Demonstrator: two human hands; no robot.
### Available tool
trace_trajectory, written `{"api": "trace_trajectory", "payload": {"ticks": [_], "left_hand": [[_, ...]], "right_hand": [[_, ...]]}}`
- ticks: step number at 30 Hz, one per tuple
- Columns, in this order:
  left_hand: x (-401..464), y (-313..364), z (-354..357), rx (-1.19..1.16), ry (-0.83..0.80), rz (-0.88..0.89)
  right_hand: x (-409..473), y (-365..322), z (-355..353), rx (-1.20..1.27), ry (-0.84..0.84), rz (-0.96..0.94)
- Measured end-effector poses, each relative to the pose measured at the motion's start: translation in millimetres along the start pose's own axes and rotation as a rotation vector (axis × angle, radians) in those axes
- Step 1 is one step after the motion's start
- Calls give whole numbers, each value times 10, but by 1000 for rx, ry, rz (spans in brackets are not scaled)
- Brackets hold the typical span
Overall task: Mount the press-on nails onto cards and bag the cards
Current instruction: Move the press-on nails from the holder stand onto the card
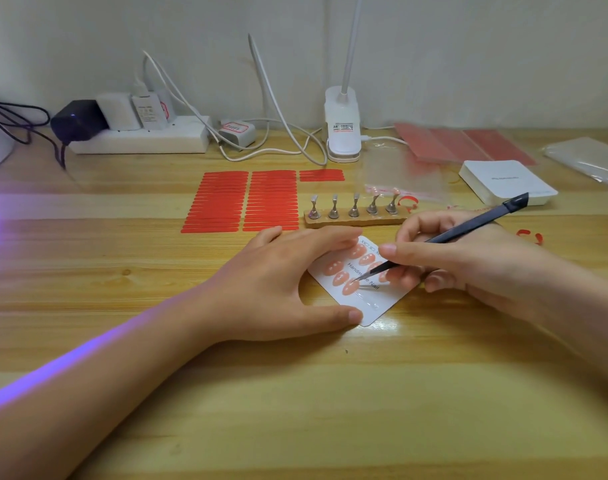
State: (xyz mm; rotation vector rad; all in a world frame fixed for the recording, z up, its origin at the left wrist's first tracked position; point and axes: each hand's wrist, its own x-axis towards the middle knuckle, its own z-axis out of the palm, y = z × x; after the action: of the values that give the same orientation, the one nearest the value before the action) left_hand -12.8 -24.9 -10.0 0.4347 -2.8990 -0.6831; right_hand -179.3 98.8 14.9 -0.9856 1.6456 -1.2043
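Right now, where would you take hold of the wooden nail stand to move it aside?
Grip the wooden nail stand by its short ends, coming from the sides. It lies as a long, low bar, and the upright metal holders along its top block a grasp from above.

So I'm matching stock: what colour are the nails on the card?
Peachy orange-pink nails on the white card, clearest in the head view.

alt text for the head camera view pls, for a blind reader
The left hand steadies a white card of peach press-on nails on a wooden desk while the right hand holds dark tweezers tip-down at one nail. Behind lie red adhesive strips.
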Motion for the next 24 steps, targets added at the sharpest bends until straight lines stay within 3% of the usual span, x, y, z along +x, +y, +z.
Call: {"api": "trace_trajectory", "payload": {"ticks": [13, 24], "left_hand": [[3, 9, -6, 5, -19, -10], [2, 18, -7, 9, -18, -10]], "right_hand": [[-3, 34, -42, 107, -8, -45], [22, 27, -74, 18, -53, 21]]}}
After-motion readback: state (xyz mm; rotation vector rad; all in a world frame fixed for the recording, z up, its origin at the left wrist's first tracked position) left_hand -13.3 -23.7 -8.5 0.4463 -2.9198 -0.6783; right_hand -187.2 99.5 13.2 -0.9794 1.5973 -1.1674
